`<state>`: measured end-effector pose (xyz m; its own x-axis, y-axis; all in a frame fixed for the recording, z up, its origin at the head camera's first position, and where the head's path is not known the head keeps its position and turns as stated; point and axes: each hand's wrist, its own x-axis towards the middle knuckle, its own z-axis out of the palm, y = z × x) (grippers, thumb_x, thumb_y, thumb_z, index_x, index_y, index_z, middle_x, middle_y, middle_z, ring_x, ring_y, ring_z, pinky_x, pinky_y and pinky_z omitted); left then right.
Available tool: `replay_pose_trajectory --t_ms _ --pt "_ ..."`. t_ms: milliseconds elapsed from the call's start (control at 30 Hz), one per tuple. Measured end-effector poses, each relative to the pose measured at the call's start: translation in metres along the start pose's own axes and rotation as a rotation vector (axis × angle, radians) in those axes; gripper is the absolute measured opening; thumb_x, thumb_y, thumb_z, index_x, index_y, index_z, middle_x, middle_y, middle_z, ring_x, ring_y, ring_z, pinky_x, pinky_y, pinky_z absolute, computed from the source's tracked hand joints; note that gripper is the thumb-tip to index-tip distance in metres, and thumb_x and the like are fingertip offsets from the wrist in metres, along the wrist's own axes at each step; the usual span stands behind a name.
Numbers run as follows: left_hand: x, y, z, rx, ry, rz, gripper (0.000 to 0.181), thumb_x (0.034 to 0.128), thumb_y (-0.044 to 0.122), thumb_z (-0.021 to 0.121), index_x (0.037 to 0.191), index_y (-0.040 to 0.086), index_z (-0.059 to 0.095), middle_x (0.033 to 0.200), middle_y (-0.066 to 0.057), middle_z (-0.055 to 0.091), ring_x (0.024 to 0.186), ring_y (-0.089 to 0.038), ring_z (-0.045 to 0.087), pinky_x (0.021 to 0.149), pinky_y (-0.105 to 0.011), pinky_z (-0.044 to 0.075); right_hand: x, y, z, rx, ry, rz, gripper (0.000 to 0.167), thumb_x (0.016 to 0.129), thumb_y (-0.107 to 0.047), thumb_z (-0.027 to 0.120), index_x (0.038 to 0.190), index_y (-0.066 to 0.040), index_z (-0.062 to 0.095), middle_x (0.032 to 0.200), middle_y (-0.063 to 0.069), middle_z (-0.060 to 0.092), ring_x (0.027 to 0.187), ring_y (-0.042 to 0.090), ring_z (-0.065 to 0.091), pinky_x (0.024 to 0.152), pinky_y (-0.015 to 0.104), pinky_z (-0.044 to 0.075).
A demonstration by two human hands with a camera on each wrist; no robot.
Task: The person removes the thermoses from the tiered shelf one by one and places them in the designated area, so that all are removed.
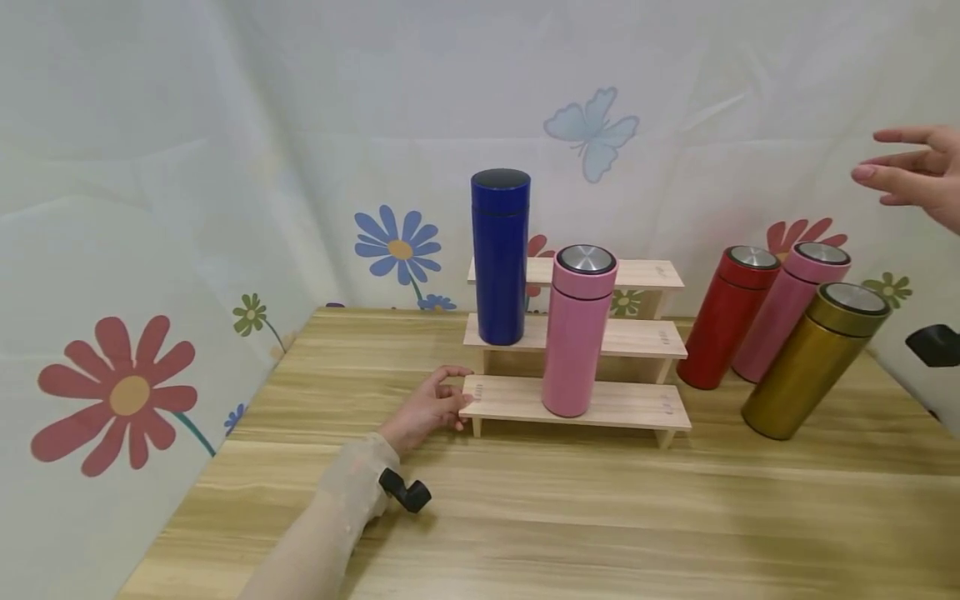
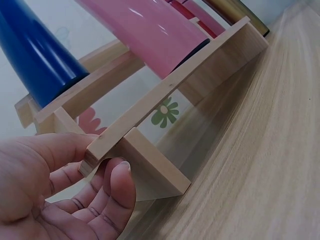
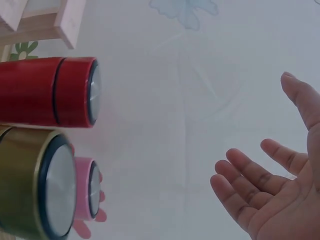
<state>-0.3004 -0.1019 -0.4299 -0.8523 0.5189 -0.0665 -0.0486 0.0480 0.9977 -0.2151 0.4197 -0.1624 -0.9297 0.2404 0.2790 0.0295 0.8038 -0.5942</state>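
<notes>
"White cloth (image 1: 225, 100) printed with large flowers (image 1: 129, 396) fills the background, and a pale wood-grain table (image 1: 525, 517) spreads out below it. On the table is a three-step wooden stand (image 1: 637, 342)."

"What does the stand carry?"

"Two tall bottles, both upright. A blue bottle (image 1: 500, 258) is at the left end of the middle shelf (image 1: 645, 335); a pink bottle (image 1: 580, 333) is near the middle of the lowest shelf (image 1: 637, 404). Three more are on the table to the right: a gold bottle (image 1: 813, 367) in front, a red bottle (image 1: 727, 321) nearest the stand, and a second pink bottle (image 1: 786, 308) partly hidden behind the gold one."

"And the person's hands?"

"The left hand (image 1: 427, 410) pinches the left end of the lowest shelf, clear of both bottles. The right hand (image 1: 918, 171) is raised at the far right, fingers loosely spread, holding nothing — well apart from the bottles."

"How would you steady that stand well?"

"Gently, I'd say. Gripping the very end seems wise, since it leaves the shelf top free. Any push should be low and level; lifting one end could tip tall bottles. How hard the fingers squeeze, I cannot tell."

"And the other hand?"

"For it, the gold bottle looks simplest to reach — nothing stands in front — and a full wrap would likely be surer than a pinch."
</notes>
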Motion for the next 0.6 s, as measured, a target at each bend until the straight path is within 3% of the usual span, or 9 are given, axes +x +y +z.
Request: replay_pose_trajectory --t_ms 33,100,200,267,400,600 --pt "0.0 0.0 -0.001 -0.001 -0.002 0.003 0.049 0.0953 0.002 0.054 0.14 0.002 0.035 0.081 -0.001 0.054 0.062 -0.012 0.057 0.058 -0.023 0.052 0.002 -0.006 0.0 -0.006 -0.013 -0.007 0.074 0.099 -0.046 0.041 0.156 -0.022 0.0 0.154 0.032 0.017 0.089 0.004 0.048 0.114 0.063 0.02" --pt "0.0 0.0 -0.002 -0.002 -0.002 0.004 0.049 0.0951 0.002 0.054 0.14 0.002 0.035 0.082 -0.001 0.055 0.062 -0.012 0.057 0.058 -0.023 0.052 0.007 -0.014 0.0 -0.002 -0.033 -0.035 0.072 0.1 -0.044 0.041 0.156 -0.022 0.001 0.154 0.032 0.017 0.086 0.006 0.048 0.112 0.068 0.016" --pt "0.0 0.0 -0.003 0.006 0.003 -0.001 0.049 0.0952 0.003 0.054 0.14 0.003 0.035 0.082 -0.002 0.055 0.063 -0.013 0.057 0.059 -0.023 0.052 0.014 -0.024 -0.001 0.02 -0.055 -0.076 0.07 0.1 -0.039 0.043 0.156 -0.023 0.004 0.157 0.025 0.02 0.088 0.005 0.049 0.113 0.069 0.01" --pt "-0.001 0.0 -0.004 0.012 0.007 -0.008 0.049 0.0954 0.003 0.054 0.14 0.004 0.036 0.083 -0.002 0.055 0.063 -0.013 0.057 0.059 -0.024 0.052 0.018 -0.031 -0.002 0.033 -0.069 -0.104 0.068 0.101 -0.037 0.044 0.156 -0.024 0.006 0.158 0.019 0.022 0.08 -0.01 0.037 0.114 0.068 0.007" --pt "-0.003 -0.001 -0.006 0.013 0.011 -0.009 0.049 0.0956 0.003 0.054 0.141 0.004 0.035 0.082 -0.001 0.054 0.063 -0.013 0.057 0.06 -0.024 0.052 0.024 -0.049 -0.003 0.032 -0.09 -0.143 0.067 0.1 -0.036 0.047 0.155 -0.024 0.011 0.157 0.007 0.03 0.083 -0.011 0.039 0.114 0.068 0.006" --pt "-0.001 -0.003 -0.007 0.007 0.017 -0.013 0.049 0.0955 0.003 0.054 0.141 0.004 0.035 0.083 -0.001 0.054 0.064 -0.013 0.057 0.06 -0.024 0.052 0.032 -0.075 0.004 0.033 -0.098 -0.178 0.068 0.098 -0.036 0.052 0.155 -0.025 0.017 0.154 0.006 0.037 0.079 -0.01 0.044 0.113 0.068 0.013"
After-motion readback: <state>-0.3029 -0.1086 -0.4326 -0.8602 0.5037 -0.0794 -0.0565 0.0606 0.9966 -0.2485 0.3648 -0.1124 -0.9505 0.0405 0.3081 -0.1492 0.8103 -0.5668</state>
